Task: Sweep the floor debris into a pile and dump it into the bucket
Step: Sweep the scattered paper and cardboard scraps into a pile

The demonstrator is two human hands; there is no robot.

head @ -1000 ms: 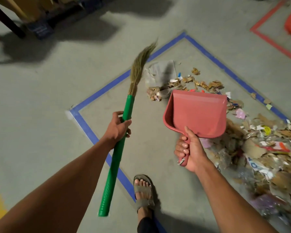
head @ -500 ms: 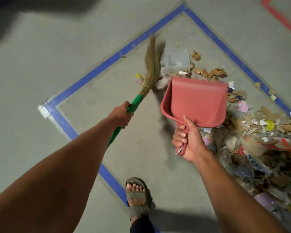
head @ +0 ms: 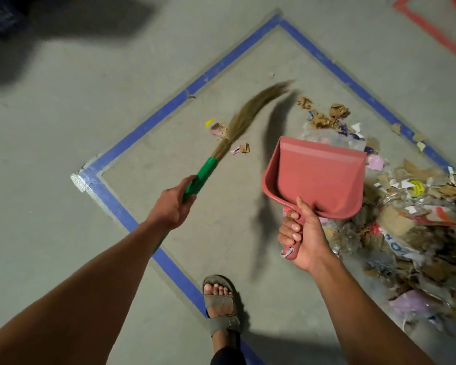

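Blue tape (head: 132,139) marked a square on the grey concrete floor (head: 63,127). Left hand (head: 172,204) gripped the green handle of the broom (head: 232,127), fingers curled round it – bristles blurred, angled up-right above a few loose scraps (head: 219,129) inside the square. A sandalled foot (head: 220,302) stood on the tape line at bottom centre. Right hand (head: 302,239) held the red dustpan (head: 316,177) by its handle, fingers wrapped, thumb along the top – pan empty, off the floor. Debris pile (head: 406,219) lay right of the pan, cardboard, paper and plastic, spilling across the tape. Red tape (head: 432,30) at far top right.
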